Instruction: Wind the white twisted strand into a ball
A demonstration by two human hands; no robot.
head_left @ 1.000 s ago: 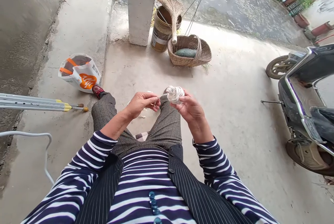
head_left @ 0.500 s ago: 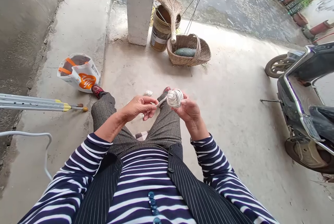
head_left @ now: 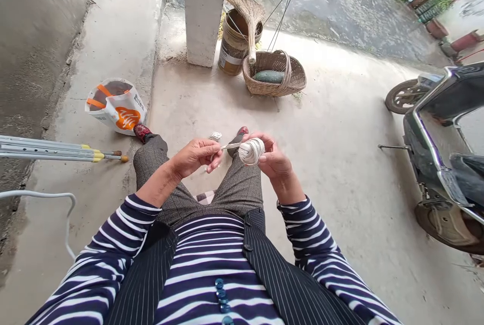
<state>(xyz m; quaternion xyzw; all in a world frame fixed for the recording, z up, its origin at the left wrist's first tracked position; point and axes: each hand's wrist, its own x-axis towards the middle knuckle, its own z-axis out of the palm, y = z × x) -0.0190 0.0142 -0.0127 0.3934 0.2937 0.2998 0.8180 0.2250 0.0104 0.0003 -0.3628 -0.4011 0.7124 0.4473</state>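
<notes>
A ball of white cord (head_left: pixel 251 152) is held in my right hand (head_left: pixel 275 157), its fingers behind and thumb at the near right side. From the ball a short stretch of cord (head_left: pixel 229 146) runs left to my left hand (head_left: pixel 198 157), which pinches it between thumb and forefinger. The other left fingers curl loosely below. Both hands are above my knees, a little apart. On the floor past my left hand lies a second small white ball of cord (head_left: pixel 215 136). Some more white cord shows in part under my left fingers.
A white bag with orange handles (head_left: pixel 124 113) stands by my left foot. Crutches (head_left: pixel 56 149) reach in from the left. Ahead are a wicker basket (head_left: pixel 260 86) holding a green gourd (head_left: pixel 269 76), a bucket (head_left: pixel 230 52) with a straw broom (head_left: pixel 251 17), and a pillar (head_left: pixel 206 12). A scooter (head_left: pixel 434 148) stands right.
The ball of cord has turned and moved slightly down in my right hand, whose fingers now reach over its far side. My left hand has shifted slightly left, still pinching the cord.
</notes>
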